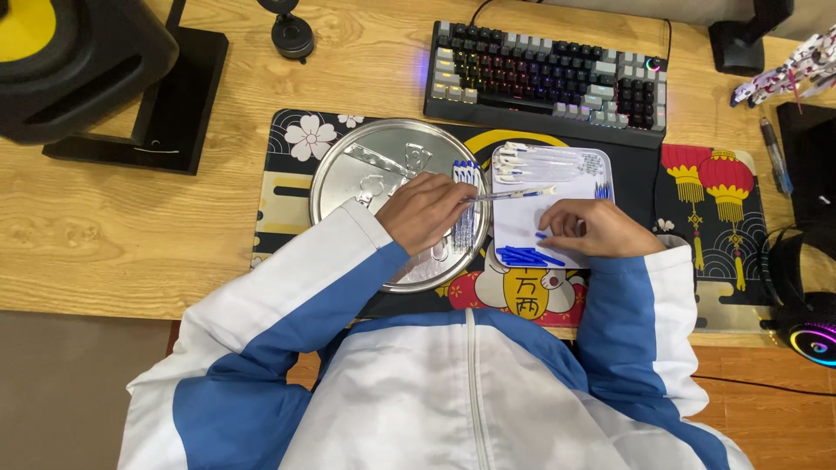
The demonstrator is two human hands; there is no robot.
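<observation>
One pen (514, 195) juts right from left hand (424, 211).

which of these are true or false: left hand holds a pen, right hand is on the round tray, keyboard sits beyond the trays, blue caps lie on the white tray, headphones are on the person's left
1. The left hand holds a pen. True.
2. The right hand rests on the round metal tray. False: it rests on the white tray.
3. The keyboard sits beyond both trays. True.
4. Blue caps lie on the white tray. True.
5. The headphones are on the person's left. False: they lie at the right edge of the desk.
</observation>
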